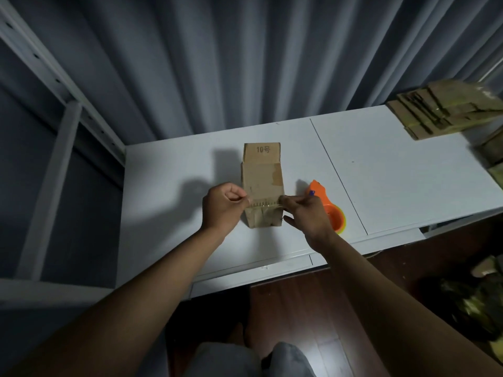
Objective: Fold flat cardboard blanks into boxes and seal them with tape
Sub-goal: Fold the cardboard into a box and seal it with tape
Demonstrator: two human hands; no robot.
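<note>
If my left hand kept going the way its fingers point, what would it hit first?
The left hand points right along the tape strip over the box, so it would likely meet the right hand pinching the other end; depth is uncertain.

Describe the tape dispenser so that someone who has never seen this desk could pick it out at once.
Start at the white desk and find the cardboard box at its middle, which both hands are taping. Just right of the box, partly behind the right hand, lies the tape dispenser. It is the only bright orange thing; everything else on the desk is brown cardboard.
</note>
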